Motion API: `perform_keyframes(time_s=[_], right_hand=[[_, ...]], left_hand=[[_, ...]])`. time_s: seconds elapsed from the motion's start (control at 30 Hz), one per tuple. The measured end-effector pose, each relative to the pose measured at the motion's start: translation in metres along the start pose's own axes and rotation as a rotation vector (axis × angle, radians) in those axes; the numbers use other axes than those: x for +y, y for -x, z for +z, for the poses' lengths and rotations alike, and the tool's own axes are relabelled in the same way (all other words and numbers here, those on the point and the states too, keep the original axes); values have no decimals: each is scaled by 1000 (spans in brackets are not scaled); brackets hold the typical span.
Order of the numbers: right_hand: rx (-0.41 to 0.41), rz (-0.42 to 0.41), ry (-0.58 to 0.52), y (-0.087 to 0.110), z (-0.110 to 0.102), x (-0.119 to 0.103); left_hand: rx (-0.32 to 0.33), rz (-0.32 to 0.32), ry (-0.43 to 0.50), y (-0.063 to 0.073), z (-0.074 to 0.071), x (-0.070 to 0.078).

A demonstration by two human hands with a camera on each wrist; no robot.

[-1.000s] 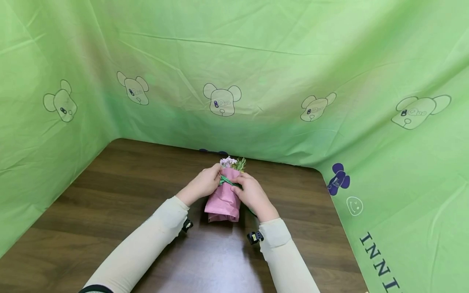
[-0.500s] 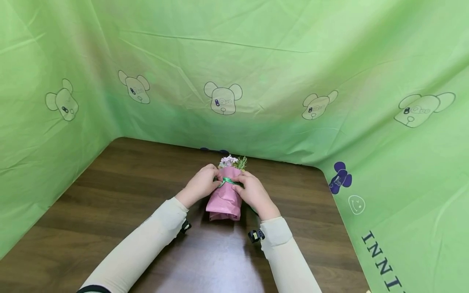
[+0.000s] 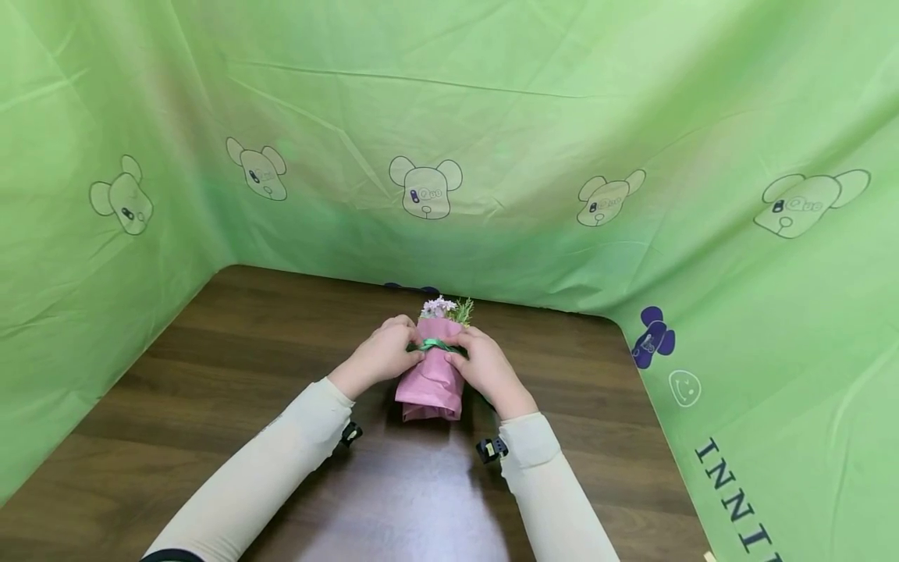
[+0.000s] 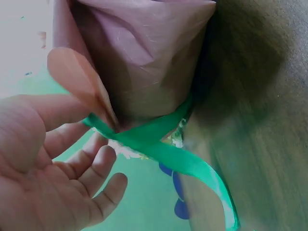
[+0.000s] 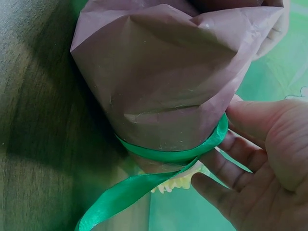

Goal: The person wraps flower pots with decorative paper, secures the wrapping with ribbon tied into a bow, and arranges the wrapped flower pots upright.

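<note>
A small bouquet in pink wrapping paper (image 3: 430,384) stands near the middle of the table, pale lilac flowers (image 3: 438,307) and a green sprig (image 3: 462,311) showing at its top. Around the paper's upper part runs a green ribbon (image 3: 434,343). From the left side, my left hand (image 3: 381,353) pinches the ribbon between thumb and forefinger, the other fingers loosely bent in the left wrist view. On the right, my right hand (image 3: 488,371) pinches the ribbon at the paper's edge. One loose ribbon tail (image 5: 120,196) hangs beyond the paper in the right wrist view.
A dark wooden table (image 3: 211,375) carries the bouquet. Green printed cloth (image 3: 428,94) rises behind it and on both sides. Cream sleeves cover both forearms, and a black wrist camera (image 3: 492,449) sits at the right cuff.
My left hand has shifted down and slightly left. The ribbon, slanted across the front a second ago, now lies nearly level. My right hand stays almost where it was.
</note>
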State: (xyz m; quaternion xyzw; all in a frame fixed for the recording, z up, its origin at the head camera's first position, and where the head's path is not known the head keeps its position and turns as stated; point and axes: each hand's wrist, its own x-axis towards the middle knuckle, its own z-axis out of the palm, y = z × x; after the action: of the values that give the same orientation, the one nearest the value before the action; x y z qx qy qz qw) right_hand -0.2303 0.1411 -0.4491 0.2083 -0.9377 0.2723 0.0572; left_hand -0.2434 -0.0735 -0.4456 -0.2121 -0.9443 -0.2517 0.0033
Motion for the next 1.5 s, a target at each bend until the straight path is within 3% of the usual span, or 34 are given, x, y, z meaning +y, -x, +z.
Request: perform_keyframes(time_s=[0.2, 0.37, 0.6, 0.73, 0.97, 1.27, 1.5], right_hand=[[-11, 6, -21, 0, 1, 2], [-6, 12, -47, -1, -1, 4], [-2, 9, -81, 1, -4, 7], [-3, -10, -97, 2, -5, 6], [40, -17, -90, 2, -2, 7], [88, 42, -25, 6, 3, 12], [89, 93, -77, 11, 3, 16]], left_hand=[[56, 61, 68, 0, -8, 0], [74, 65, 130, -1, -17, 2], [34, 45, 222, -3, -19, -2], [43, 29, 251, -4, -20, -4], [17, 14, 305, -5, -26, -7], [-19, 17, 255, -3, -31, -10], [18, 17, 215, -2, -31, -11]])
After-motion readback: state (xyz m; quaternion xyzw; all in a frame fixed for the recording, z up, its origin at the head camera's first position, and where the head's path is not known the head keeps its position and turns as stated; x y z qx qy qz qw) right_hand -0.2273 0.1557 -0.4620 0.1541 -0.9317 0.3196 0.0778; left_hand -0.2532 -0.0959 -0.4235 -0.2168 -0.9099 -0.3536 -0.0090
